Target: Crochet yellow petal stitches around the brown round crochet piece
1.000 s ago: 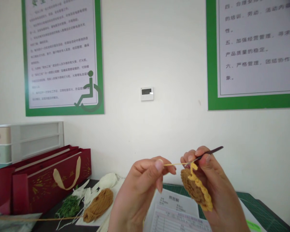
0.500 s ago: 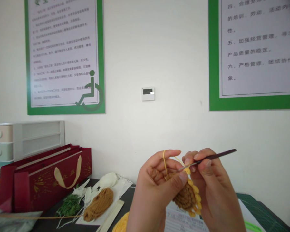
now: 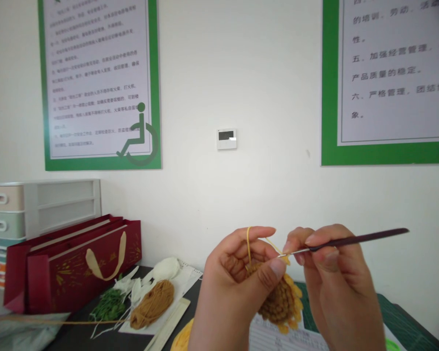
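My left hand (image 3: pixel 241 273) pinches a round crochet piece (image 3: pixel 278 302), brown in the middle with a yellow edge. A yellow yarn strand (image 3: pixel 248 248) loops over its raised index finger and runs toward the stitches. Between the thumb and fingers of my right hand (image 3: pixel 332 268) is a crochet hook (image 3: pixel 354 240) with a dark handle and a metal shaft. The hook's tip meets the yellow stitches at the top edge of the piece, beside my left thumb. Part of the piece is hidden behind my left hand.
A yellow yarn ball (image 3: pixel 183 336), brown yarn skein (image 3: pixel 152 304), green yarn (image 3: pixel 109 306) and white yarn (image 3: pixel 164 270) lie on the dark table at left. Behind them stand red gift bags (image 3: pixel 84 263) and a drawer unit (image 3: pixel 62 200). A green cutting mat (image 3: pixel 398 317) lies at right.
My right hand has shifted right and the hook has drawn back with it, showing more of its metal shaft. My left hand stays nearly in place. The view has shifted slightly.
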Tool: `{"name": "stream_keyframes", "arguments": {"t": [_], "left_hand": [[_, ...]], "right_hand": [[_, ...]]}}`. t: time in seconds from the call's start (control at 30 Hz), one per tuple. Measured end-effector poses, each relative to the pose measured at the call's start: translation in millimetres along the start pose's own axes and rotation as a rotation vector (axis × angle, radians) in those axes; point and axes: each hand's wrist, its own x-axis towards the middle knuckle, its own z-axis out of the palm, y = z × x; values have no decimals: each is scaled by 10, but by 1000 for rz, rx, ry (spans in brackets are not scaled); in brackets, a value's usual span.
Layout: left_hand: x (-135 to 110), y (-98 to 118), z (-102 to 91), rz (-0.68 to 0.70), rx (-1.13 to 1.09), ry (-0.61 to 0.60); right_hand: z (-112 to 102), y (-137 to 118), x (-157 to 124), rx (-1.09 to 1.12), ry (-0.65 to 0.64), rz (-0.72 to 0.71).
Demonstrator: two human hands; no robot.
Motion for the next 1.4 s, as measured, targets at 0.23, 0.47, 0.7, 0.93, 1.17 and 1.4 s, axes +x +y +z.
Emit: {"name": "stream_keyframes", "arguments": {"t": [0.23, 0.47, 0.7, 0.93, 1.17, 1.4], "left_hand": [[-8, -19, 33, 86, 242, 76], [-47, 1, 33, 113, 354, 64], [32, 83, -95, -135, 40, -137], [76, 69, -173, -196, -26, -223], [96, 65, -209, -235, -45, -256], [105, 54, -224, -247, -41, -254]], "right_hand": [[-11, -84, -35, -52, -105, 4], [-81, -118, -16, -85, -106, 53], [-98, -147, -2, 31, -181, 146], [-91, -160, 13, 121, -203, 198], [-84, -157, 41, 161, -209, 207], [-126, -134, 57, 147, -266, 192]]}}
